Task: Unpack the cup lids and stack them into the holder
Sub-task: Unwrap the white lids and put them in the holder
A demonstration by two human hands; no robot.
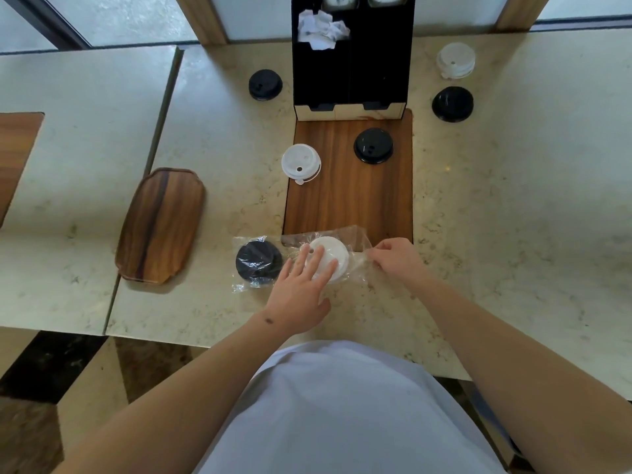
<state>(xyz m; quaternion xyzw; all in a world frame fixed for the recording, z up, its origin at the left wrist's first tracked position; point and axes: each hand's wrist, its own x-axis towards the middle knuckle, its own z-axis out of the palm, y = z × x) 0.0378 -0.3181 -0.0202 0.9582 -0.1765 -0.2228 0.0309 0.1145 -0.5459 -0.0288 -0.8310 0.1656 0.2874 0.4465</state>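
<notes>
A white lid stack (337,256) lies in a clear plastic bag (357,239) near the table's front edge. My left hand (302,285) rests flat on top of it with fingers spread. My right hand (393,256) pinches the bag's right end. Left of it sits a black lid stack (254,261) in its own clear wrapper. The black lid holder (352,53) stands at the back with crumpled white paper (321,29) in its left slot. Loose lids lie around: white (301,162), black (373,145), black (265,84), black (452,104) and white (455,59).
A wooden board (349,200) is set into the marble table (513,200) in front of the holder. A wooden tray (160,225) lies at the left, beside the seam to a second table (78,165).
</notes>
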